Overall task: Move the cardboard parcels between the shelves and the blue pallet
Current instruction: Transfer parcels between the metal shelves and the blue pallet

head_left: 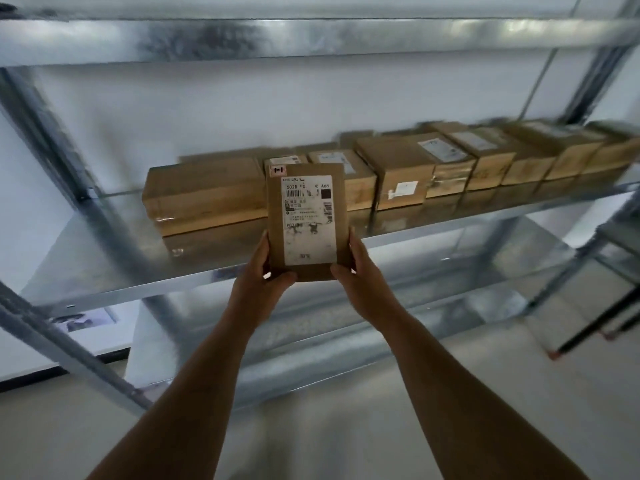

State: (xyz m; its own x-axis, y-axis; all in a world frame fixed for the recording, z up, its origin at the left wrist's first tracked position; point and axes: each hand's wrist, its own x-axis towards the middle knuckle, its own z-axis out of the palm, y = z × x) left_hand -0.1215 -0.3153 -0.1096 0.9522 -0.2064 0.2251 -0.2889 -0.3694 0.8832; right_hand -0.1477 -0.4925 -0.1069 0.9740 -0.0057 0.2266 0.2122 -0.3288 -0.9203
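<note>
Both hands' fingers curled round labelled parcel, before shelf of parcels.

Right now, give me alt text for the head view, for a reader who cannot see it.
Two bare hands, left hand and right hand, hold a labelled parcel upright by its lower corners in front of a metal shelf. A row of parcels lines the back of that shelf, running off to the right.
</note>
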